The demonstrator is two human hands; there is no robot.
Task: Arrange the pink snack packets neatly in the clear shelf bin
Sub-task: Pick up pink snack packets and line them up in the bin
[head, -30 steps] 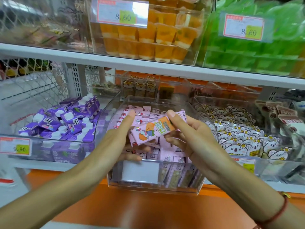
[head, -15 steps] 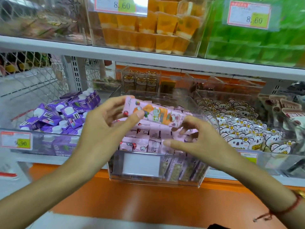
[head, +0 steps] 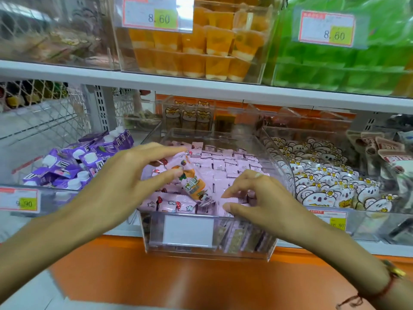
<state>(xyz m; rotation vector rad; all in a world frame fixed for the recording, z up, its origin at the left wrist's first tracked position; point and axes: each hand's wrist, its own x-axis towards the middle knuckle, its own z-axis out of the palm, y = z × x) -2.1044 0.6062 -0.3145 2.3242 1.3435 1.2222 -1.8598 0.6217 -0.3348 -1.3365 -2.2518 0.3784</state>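
Sitting far left on shelf: purple cartons (head: 73, 162), price tag (head: 20, 201) on front of their bin. Left hand (head: 125, 182) over clear shelf bin (head: 277, 249), thumb and fingers pinching orange-printed pink packet (head: 192, 186), packet tilted, lower end among pink snack packets (head: 223, 164) filling bin. Right hand (head: 261, 198) at bin's front right, fingers curled down onto packets; grasp or mere touch, cannot tell. Koala-print packets (head: 335, 186) in next bin right.
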